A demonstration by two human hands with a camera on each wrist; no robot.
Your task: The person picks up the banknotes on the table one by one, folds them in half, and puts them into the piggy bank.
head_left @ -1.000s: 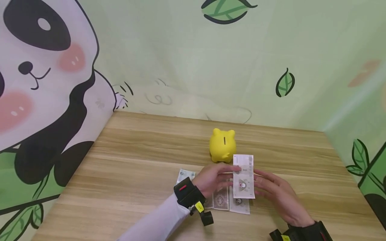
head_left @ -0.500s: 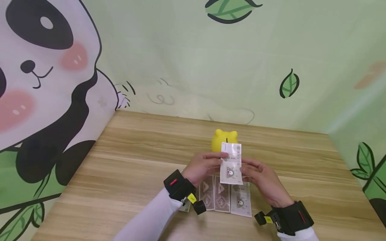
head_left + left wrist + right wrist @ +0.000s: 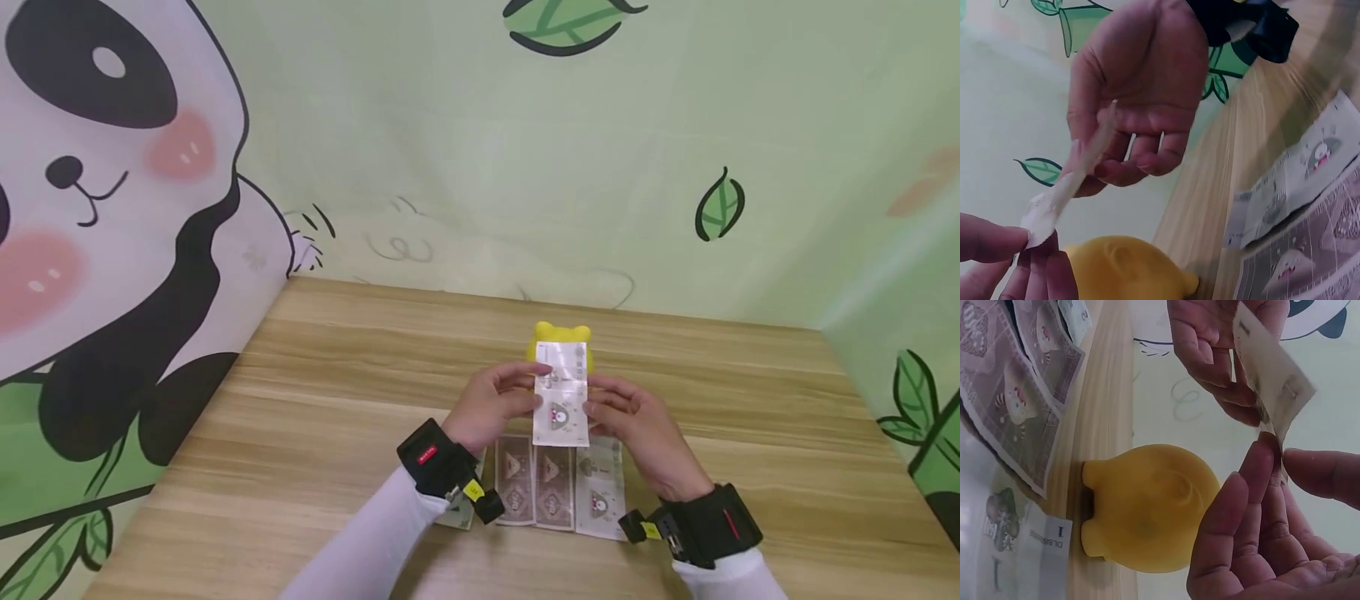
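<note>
A pale play banknote (image 3: 560, 394) with a small cartoon figure is held upright over the table, in front of the yellow piggy bank (image 3: 562, 332). My left hand (image 3: 487, 407) pinches its left edge between thumb and fingers. At the opposite edge, my right hand (image 3: 647, 433) pinches it too, and the right wrist view shows thumb and fingertips meeting on the paper. In the head view the note hides most of the piggy bank and its slot; the right wrist view shows the bank's round yellow body (image 3: 1154, 509) standing on its feet.
Below the hands, two brownish notes (image 3: 514, 483) and a pale note (image 3: 602, 500) lie side by side on the wooden table (image 3: 360, 358). A greenish note (image 3: 459, 518) is mostly hidden under the left wrist. Printed cloth walls (image 3: 450, 150) border the table.
Both hands have carried the pale note left and away from the body, from beside the piggy bank to in front of it. The notes lying on the table are more exposed.
</note>
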